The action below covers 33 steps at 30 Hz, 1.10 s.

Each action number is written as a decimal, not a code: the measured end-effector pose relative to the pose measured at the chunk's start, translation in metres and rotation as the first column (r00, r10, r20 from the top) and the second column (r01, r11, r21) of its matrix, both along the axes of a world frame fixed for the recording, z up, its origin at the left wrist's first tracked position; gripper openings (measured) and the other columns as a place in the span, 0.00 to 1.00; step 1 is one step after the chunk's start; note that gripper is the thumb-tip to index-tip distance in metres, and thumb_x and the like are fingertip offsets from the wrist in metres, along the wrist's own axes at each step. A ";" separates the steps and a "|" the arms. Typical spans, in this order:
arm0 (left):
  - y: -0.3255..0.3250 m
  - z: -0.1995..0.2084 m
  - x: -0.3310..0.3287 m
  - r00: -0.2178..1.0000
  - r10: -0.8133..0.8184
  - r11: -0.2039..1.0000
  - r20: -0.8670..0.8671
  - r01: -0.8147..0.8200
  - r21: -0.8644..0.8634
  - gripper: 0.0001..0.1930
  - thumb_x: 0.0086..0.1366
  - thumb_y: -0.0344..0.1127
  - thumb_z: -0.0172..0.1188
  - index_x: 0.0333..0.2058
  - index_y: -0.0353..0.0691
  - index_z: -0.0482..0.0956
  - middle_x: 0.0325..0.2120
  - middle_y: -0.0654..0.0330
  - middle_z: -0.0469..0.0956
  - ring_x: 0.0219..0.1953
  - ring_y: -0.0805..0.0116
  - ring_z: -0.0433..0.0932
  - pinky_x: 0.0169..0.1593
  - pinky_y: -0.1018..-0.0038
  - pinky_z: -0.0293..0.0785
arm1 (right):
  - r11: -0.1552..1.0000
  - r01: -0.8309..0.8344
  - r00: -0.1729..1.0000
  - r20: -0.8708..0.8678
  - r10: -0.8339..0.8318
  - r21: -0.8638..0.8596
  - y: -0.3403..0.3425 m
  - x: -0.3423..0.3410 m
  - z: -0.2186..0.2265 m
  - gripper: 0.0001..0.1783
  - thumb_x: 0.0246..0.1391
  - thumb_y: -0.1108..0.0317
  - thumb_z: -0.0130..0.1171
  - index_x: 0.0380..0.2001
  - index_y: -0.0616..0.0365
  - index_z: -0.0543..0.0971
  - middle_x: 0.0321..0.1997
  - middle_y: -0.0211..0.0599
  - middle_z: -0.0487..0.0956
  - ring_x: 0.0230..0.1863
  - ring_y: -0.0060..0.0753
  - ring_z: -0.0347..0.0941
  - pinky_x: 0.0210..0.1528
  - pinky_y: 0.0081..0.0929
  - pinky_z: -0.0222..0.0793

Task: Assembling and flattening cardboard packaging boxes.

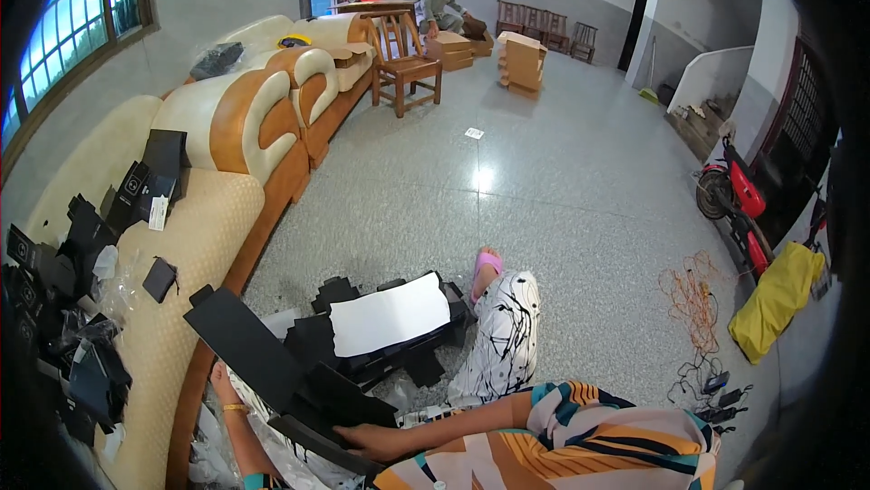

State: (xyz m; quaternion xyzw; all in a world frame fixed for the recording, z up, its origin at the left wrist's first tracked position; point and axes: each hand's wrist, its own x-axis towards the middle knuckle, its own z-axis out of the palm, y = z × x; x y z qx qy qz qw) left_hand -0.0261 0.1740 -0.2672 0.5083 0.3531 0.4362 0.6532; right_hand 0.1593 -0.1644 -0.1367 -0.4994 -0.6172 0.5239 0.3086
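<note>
An opened black cardboard box [263, 345] lies across my lap, its long flap raised to the upper left. My right hand [376, 441] reaches over its near side, with the thumb side along the inner wall and the fingers closed on the card. On the box's left side is my left hand [222, 385], with a gold-coloured bracelet at the wrist. The flap partly covers its fingers, so their grip is unclear. Just beyond, a white sheet [390, 315] rests on a pile of flattened black cardboard [335, 293] on the floor.
Black boxes [91, 236] and clear plastic wrap cover the cream sofa [204, 218] at left. A wooden chair [403, 60] stands farther off. Another person [441, 5] sits among brown cartons [450, 51]. At right are orange cords [696, 300], a yellow bag [775, 304] and a red scooter [739, 191].
</note>
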 end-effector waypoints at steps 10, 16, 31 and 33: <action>-0.013 0.026 0.012 0.999 0.009 0.998 -0.049 -0.012 -0.062 0.13 0.65 0.35 0.45 0.33 0.33 0.76 0.27 0.63 0.77 0.29 0.75 0.75 0.34 0.80 0.70 | 1.000 -0.002 1.000 -0.016 0.002 -0.021 0.003 0.002 -0.004 0.35 0.56 0.62 0.48 0.59 0.71 0.49 0.48 0.66 0.68 0.50 0.55 0.67 0.48 0.37 0.65; -0.005 0.001 -0.013 0.978 0.040 0.990 -0.205 -0.011 0.137 0.09 0.65 0.32 0.45 0.31 0.37 0.73 0.29 0.66 0.76 0.29 0.78 0.73 0.33 0.80 0.70 | 1.000 0.005 1.000 0.013 -0.005 0.016 0.003 0.003 -0.010 0.35 0.56 0.62 0.49 0.59 0.72 0.50 0.49 0.66 0.68 0.50 0.54 0.67 0.49 0.37 0.65; -0.035 0.016 -0.009 0.735 0.601 0.772 -0.314 -0.433 0.465 0.06 0.62 0.29 0.49 0.36 0.33 0.70 0.32 0.62 0.71 0.34 0.73 0.70 0.40 0.77 0.68 | 0.998 0.003 1.000 0.020 -0.002 -0.057 0.003 0.003 -0.011 0.35 0.54 0.65 0.49 0.59 0.71 0.49 0.50 0.65 0.67 0.51 0.54 0.67 0.50 0.39 0.64; -0.072 0.058 0.004 0.793 0.557 0.806 -0.247 -0.446 0.388 0.12 0.62 0.30 0.49 0.43 0.32 0.67 0.41 0.57 0.69 0.42 0.68 0.69 0.47 0.74 0.66 | 0.999 0.012 0.999 0.030 -0.011 -0.045 0.001 0.004 -0.006 0.35 0.54 0.65 0.49 0.59 0.71 0.49 0.49 0.65 0.68 0.50 0.54 0.67 0.49 0.38 0.64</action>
